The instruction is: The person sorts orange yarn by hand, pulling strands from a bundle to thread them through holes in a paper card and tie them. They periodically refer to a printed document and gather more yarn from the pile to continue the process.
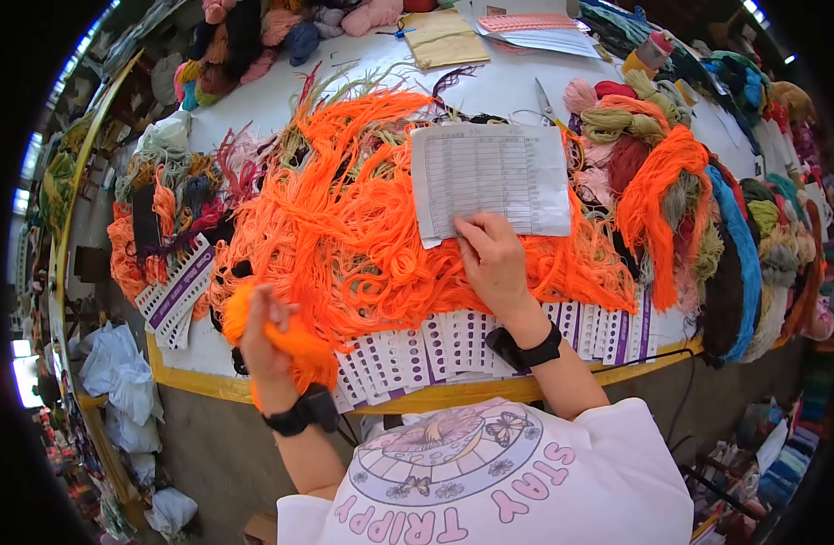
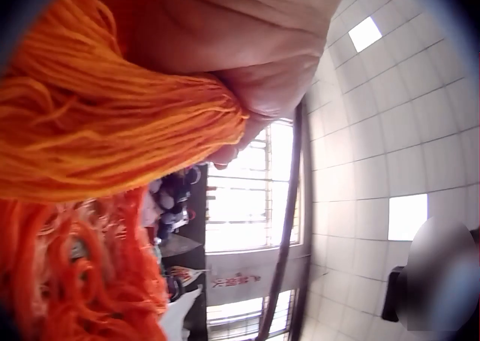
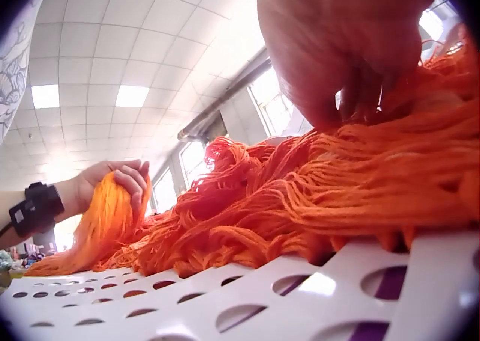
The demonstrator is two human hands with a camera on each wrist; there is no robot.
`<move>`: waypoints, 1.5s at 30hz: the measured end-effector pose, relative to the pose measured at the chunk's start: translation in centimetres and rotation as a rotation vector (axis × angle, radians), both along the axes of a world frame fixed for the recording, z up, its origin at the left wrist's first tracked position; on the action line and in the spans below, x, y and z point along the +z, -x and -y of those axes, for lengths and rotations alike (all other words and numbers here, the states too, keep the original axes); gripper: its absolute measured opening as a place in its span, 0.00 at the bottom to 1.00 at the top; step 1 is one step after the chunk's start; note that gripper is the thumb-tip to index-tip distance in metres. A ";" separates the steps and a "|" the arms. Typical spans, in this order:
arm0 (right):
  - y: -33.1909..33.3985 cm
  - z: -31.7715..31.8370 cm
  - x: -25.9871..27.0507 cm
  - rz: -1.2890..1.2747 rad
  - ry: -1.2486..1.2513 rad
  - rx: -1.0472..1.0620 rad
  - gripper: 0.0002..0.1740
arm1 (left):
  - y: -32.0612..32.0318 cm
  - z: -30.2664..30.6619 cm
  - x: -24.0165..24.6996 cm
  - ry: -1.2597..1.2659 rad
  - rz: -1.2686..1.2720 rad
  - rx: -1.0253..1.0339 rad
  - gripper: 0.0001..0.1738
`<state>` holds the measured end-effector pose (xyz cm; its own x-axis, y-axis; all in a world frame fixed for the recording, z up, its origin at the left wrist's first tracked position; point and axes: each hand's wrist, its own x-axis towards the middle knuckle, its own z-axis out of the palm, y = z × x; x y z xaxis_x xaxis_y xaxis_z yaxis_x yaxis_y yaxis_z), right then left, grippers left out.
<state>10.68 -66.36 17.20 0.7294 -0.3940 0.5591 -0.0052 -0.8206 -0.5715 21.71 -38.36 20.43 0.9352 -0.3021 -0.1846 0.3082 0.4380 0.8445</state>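
Note:
My left hand [image 1: 267, 331] grips a hank of bright orange yarn [image 2: 112, 131], its strands looped through the fingers and hanging down below the palm. A printed sheet with a table of rows [image 1: 489, 182] lies on top of a wide heap of orange yarn [image 1: 362, 227]. The right hand [image 1: 497, 259] reaches over the lower part of this sheet, its index fingertip resting on the rows. In the right wrist view the same right hand [image 3: 345, 48] has its fingers pointing down, close over the orange strands.
White cards with holes and purple strips [image 1: 453, 345] line the table's yellow front edge [image 1: 471, 392]. Scissors [image 1: 546, 102] lie behind the sheet. Hanks in many colours [image 1: 635, 136] are piled at right, with more yarn at left [image 1: 199, 191]. A brown envelope [image 1: 433, 38] lies at the back.

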 end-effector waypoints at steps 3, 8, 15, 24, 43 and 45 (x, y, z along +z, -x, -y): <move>0.3 -0.4 0.4 0.012 0.026 -0.001 0.12 | 0.7 -4.7 2.9 0.134 0.080 0.075 0.09; 1.0 -1.7 2.1 -0.012 0.073 0.032 0.10 | 4.0 -13.1 7.7 0.373 0.136 0.067 0.09; -0.1 -10.3 6.2 -0.579 -0.442 0.879 0.08 | 9.0 -22.4 12.6 0.630 0.113 0.262 0.10; -10.9 -21.5 0.1 -0.445 -0.258 0.764 0.18 | 7.9 -29.8 17.9 0.583 0.252 0.327 0.12; -2.1 -27.6 8.1 -0.370 -0.906 1.049 0.09 | 9.0 -16.1 7.4 0.198 0.084 0.204 0.27; -2.3 -27.3 9.0 -0.387 -1.051 1.003 0.09 | 9.0 -13.6 7.9 0.105 0.151 0.124 0.28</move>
